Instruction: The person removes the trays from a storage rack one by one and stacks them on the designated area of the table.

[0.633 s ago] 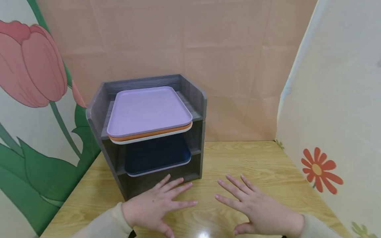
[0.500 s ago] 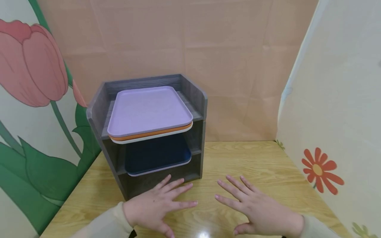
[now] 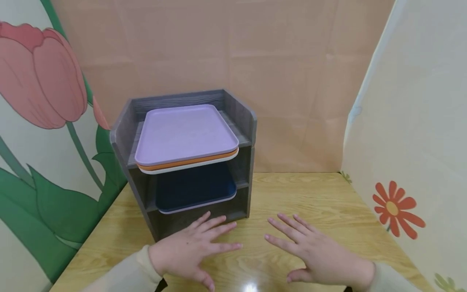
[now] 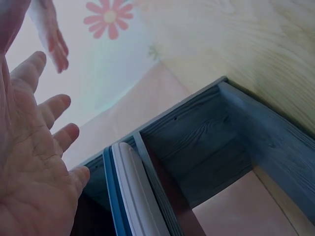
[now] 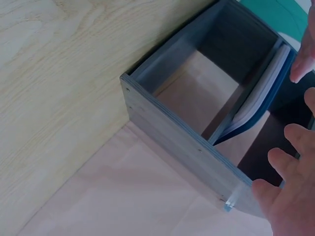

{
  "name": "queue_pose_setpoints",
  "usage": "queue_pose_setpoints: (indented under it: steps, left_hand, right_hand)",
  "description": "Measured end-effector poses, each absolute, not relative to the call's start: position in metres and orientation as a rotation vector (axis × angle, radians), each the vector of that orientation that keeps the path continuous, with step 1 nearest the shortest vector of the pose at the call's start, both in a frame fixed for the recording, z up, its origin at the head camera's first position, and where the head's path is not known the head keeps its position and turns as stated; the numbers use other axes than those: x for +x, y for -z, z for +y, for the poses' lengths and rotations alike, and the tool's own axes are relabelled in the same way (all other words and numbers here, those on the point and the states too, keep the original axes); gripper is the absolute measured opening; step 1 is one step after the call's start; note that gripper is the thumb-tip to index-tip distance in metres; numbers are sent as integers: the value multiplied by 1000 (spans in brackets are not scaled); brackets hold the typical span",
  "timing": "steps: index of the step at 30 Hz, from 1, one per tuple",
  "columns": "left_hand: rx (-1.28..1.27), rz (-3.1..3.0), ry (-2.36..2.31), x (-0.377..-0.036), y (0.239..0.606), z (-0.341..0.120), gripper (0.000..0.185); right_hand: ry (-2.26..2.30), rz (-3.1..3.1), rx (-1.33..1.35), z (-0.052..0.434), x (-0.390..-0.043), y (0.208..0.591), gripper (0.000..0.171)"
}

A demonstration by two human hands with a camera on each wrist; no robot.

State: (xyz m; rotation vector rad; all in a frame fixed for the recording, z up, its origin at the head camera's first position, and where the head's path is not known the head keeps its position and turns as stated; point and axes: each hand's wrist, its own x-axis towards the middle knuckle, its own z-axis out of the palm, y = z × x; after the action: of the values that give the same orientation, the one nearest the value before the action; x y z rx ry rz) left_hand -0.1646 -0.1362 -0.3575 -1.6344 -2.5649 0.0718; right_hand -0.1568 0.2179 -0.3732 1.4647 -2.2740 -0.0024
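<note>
Hands flat on the desk by the tray shelf

Hands are what this scene is about, and both lie on the desk [image 3: 321, 198] in front of a shelf. Biggest of all is the wooden desk. On its far left part stands the grey shelf [image 3: 244, 121]. On top of the shelf sits a purple tray [image 3: 184, 132], with an orange tray [image 3: 189, 162] and a white tray [image 3: 186, 168] stacked right under it. One level down, inside the shelf, lies a dark blue tray [image 3: 195, 186]. The bottom level shows nothing inside. The left hand [image 3: 187, 251] rests on the near desk, just beside the shelf's bottom front edge. Its fingers [image 3: 215, 223] are straight and spread and hold nothing. The right hand [image 3: 321, 259] rests to the right, near the left hand but not touching it. Its fingers [image 3: 288, 227] are also straight, spread wide, and hold nothing.
</note>
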Motion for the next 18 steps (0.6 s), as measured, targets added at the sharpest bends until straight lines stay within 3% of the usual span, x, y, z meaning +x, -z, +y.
queue_pose_setpoints:
  steps: [10,18]
  left_hand:
    - [-1484,-2549,256,-162,351,-149,86]
    - [-1153,-2550,911,-158,345,-161,70]
  right_hand:
    - [-181,-2341,1384,204,-166,355,80]
    - [-568,-2474,1254,189,-179,335,71]
